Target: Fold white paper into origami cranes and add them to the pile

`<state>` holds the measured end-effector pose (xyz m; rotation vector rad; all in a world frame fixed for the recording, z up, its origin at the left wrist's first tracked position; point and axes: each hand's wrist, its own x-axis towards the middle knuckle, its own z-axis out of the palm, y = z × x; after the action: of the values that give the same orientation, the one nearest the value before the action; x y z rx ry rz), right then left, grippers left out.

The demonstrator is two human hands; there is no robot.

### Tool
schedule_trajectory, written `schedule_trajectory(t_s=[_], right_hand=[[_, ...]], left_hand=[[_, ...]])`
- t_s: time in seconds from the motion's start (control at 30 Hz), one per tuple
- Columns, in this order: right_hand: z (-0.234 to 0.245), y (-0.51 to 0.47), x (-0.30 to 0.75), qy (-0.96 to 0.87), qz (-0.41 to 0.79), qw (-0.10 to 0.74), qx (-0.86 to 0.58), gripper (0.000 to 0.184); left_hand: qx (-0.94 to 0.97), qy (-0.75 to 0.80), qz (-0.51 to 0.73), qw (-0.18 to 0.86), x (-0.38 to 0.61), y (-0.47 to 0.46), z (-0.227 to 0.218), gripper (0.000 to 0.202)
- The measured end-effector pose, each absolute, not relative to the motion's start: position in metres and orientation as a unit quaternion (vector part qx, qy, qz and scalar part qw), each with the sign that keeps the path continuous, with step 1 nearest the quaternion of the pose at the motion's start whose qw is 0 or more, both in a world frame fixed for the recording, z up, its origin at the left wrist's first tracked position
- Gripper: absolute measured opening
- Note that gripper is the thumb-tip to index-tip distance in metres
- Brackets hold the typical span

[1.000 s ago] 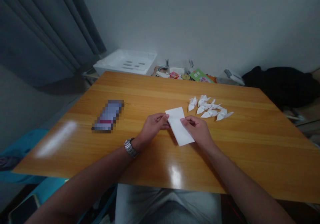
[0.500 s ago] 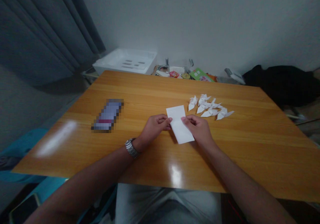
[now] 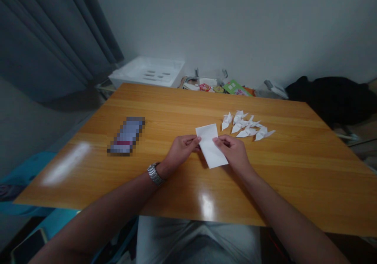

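A white rectangular sheet of paper (image 3: 210, 148) is held slightly tilted above the wooden table (image 3: 176, 193). My left hand (image 3: 183, 151) pinches its left edge between thumb and fingers. On the opposite edge, my right hand (image 3: 234, 150) grips the paper with the thumb on top and the fingers partly hidden beneath. Several folded white paper cranes (image 3: 246, 126) lie clustered just beyond my right hand. A metal-band watch (image 3: 155, 174) is on my left wrist.
A pixelated phone-like object (image 3: 127, 136) lies on the table's left side. Behind the far edge are a white plastic tray (image 3: 147, 70), a green packet (image 3: 237, 88) and other small items. Black cloth (image 3: 330, 97) is at the right, a blue chair (image 3: 38, 166) at the left.
Almost nothing differs. My left thumb has shifted slightly toward the paper's left edge, and both hands keep hold of the sheet.
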<state>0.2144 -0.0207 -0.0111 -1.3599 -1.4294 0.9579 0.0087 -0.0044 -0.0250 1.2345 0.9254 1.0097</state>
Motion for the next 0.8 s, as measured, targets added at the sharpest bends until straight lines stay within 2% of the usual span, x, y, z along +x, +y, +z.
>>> schedule_trajectory(t_s=[0.5, 0.8], right_hand=[[-0.0126, -0.0217, 0.2102, -0.570, 0.343, 0.485, -0.568, 0.034], [-0.0110, -0.0226, 0.2097, -0.572, 0.348, 0.486, -0.562, 0.034]], left_hand=[[0.523, 0.400, 0.399, 0.639, 0.0100, -0.0045, -0.0270, 0.039], [0.541, 0.423, 0.388, 0.614, 0.0089, -0.0031, -0.0250, 0.038]])
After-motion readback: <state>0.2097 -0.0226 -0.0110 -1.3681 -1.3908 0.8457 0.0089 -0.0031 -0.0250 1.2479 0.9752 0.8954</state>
